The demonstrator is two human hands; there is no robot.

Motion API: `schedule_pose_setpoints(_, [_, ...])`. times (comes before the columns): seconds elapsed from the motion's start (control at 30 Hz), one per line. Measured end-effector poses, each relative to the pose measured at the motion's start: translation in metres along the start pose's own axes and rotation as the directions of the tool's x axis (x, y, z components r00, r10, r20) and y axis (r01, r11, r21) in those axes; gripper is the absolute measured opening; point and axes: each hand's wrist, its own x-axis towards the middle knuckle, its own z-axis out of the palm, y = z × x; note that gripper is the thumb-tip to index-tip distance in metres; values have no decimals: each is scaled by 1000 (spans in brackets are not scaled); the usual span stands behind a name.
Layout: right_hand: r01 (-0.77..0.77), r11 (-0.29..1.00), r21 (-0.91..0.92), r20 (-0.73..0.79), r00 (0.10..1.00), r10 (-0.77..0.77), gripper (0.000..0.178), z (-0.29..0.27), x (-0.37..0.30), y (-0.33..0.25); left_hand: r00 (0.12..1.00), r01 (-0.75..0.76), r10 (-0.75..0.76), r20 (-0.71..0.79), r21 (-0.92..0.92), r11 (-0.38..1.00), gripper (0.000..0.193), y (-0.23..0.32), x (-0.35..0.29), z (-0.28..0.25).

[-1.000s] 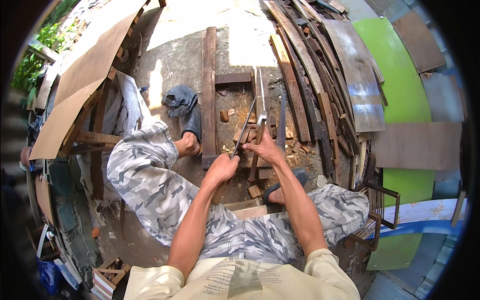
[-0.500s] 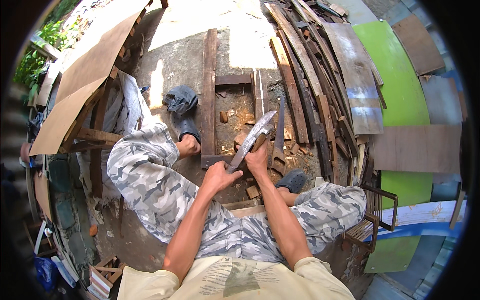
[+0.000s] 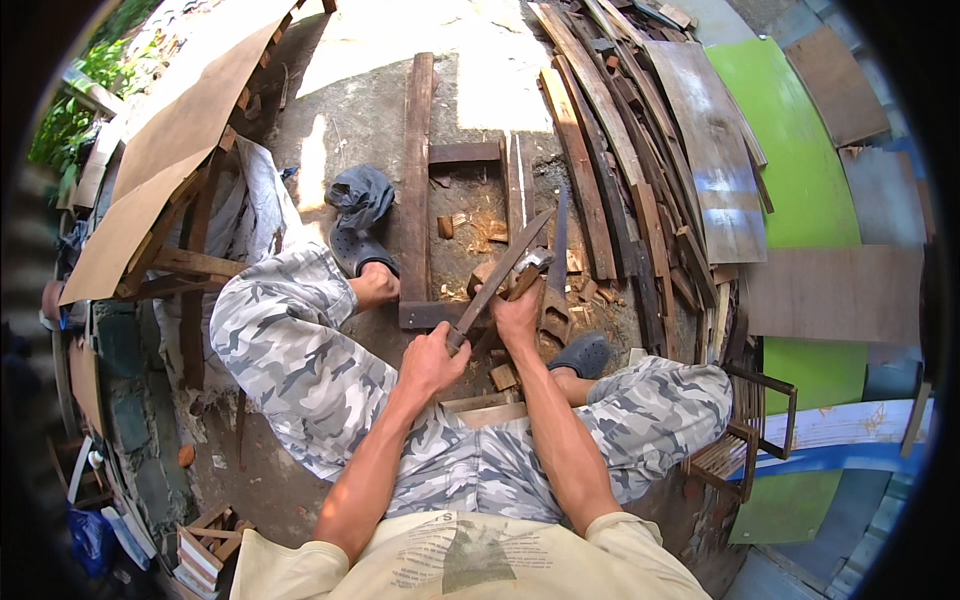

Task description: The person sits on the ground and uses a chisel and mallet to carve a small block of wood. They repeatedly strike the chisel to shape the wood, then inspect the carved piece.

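My left hand (image 3: 432,360) is closed around the handle of a machete (image 3: 506,268), whose dark, bare blade points up and to the right. My right hand (image 3: 517,318) grips what looks like a hammer (image 3: 538,260); its metal head shows above the fist, close to the machete blade, and the grip is mostly hidden. Both hands are over the near end of a dark wooden frame (image 3: 417,180) on the ground. A handsaw (image 3: 561,250) with a wooden handle stands just right of my right hand. Wood chips and small offcuts (image 3: 497,231) lie inside the frame.
Long timber boards (image 3: 590,170) are stacked to the right, beside green and brown panels (image 3: 790,140). On the left, a plywood sheet (image 3: 170,140) rests on a wooden support. A grey clog (image 3: 582,353) is on my right foot. A wooden chair-like frame (image 3: 745,430) is at the right.
The machete blade has turned, showing its dark side instead of the pale, shiny one. My left hand has shifted slightly down and left; the hammer's metal head is now more exposed.
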Motion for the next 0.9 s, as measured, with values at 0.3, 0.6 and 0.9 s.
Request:
schedule_pose_setpoints(0.3, [-53,999,2,-13,999,53,78,-6,-8,-17,991,1,-29,-131,-213,977,34,-11,33,-23])
schedule_pose_setpoints(0.6, [-272,960,60,135,956,262,84,-11,-3,-27,985,-74,22,-173,-296,952,35,-17,31,-6])
schedule_pose_setpoints(0.9, [-132,991,29,75,989,129,80,-8,-3,-26,958,-232,173,-229,-265,936,36,-22,42,6])
